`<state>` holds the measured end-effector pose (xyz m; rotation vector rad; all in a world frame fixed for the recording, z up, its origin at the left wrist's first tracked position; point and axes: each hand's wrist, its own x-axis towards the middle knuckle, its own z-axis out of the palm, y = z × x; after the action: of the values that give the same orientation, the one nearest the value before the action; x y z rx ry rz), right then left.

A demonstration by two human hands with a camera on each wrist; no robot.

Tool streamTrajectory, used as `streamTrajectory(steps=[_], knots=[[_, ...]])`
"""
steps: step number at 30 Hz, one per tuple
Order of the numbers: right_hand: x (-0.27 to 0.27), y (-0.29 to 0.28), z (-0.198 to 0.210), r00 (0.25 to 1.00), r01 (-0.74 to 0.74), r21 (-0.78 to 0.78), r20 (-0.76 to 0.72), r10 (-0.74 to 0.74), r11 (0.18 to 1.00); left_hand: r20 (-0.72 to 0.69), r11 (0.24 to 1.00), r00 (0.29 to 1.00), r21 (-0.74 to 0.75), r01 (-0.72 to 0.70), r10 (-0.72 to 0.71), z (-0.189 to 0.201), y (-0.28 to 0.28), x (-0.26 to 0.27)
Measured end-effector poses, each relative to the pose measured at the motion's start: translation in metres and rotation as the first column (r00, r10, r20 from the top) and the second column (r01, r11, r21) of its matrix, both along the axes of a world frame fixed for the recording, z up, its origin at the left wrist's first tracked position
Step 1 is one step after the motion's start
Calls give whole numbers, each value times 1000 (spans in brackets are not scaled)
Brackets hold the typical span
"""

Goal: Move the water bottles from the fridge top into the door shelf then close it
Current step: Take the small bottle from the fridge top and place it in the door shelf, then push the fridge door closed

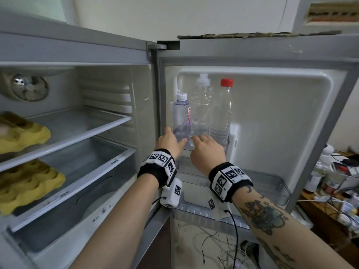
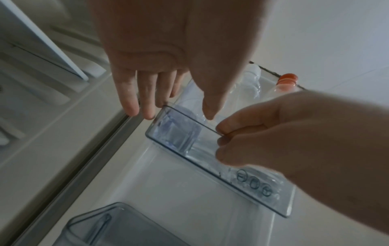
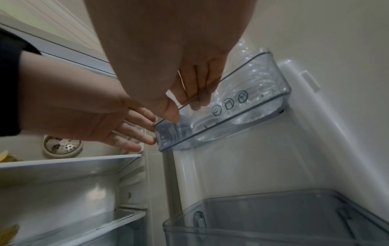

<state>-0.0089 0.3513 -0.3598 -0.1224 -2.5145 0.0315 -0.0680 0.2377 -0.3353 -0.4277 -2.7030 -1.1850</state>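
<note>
Fridge casing [image 1: 252,47]: grey; inner lining white. Door shelf [image 3: 252,116]: clear, blue-tinted, printed with three dark outline symbols. Small bottle [image 1: 181,117]: pale violet, white cap, red-lettered label. Middle bottle [image 1: 201,105]: clear, white cap. Tall bottle [image 1: 223,113]: clear, red cap [image 1: 226,82]. Egg trays [image 1: 23,131]: yellow. Wrist bands [image 1: 229,181]: black, fitted with white blocks bearing black square-code patterns.

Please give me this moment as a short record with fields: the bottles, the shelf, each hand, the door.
bottles: small purple-tinted plastic bottle with white cap, clear plastic bottle with white sports cap, tall clear plastic bottle with red cap, upright in a row
shelf: transparent upper door shelf, holds all three
left hand: fingers straight, at the shelf's left end
right hand: fingers curled over the shelf's front rim
grey fridge door: open
</note>
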Motion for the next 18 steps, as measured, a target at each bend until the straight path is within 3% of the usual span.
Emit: streamTrajectory(steps=[3, 6, 10, 13, 18], knots=[[8, -4, -2, 997, -72, -7, -18, 72, 997, -7, 999, 999, 14, 41, -41, -4, -7, 8], [26, 0, -9, 990, -105, -47, -98, 100, 993, -104, 997, 991, -16, 79, -80, -9, -8, 20], [62, 19, -29, 992, -20, -141, -123, 3, 990, -182, 987, 971, -2, 159, -157, -24, 6, 38], [89, 38, -43, 993, 92, -181, -59, -104, 979, -148, 968, 958, 3, 250, -247, -40, 29, 61], [116, 76, -48, 967, 231, -366, -21, -256, 902, -157, 919, 906, -33, 394, -394, -48, 70, 98]])
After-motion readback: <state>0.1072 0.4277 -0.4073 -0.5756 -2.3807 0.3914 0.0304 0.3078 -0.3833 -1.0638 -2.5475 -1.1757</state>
